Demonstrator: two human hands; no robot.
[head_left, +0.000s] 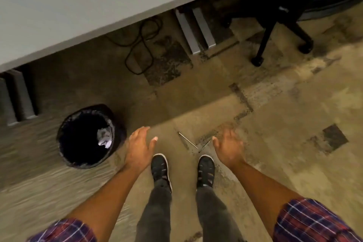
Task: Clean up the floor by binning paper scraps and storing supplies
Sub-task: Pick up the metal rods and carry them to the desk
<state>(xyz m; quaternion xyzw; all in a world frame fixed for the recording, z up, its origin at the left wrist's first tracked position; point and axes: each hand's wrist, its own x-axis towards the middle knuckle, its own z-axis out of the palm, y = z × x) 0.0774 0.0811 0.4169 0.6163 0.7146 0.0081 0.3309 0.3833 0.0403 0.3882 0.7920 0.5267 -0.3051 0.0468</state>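
Left hand [140,146] & right hand [228,146] spread, empty; bin [86,136] scraps mostly lost in dark, frame blurry.

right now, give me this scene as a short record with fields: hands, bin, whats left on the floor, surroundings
left hand: left hand open, empty, near the bin
right hand: right hand open, empty, above the floor beside the darker pen
bin: black lined bin upright on the floor, crumpled paper inside
left on floor: silver pen and dark pen, ends meeting in a V ahead of the shoes
surroundings: grey desk, loose cable, chair base
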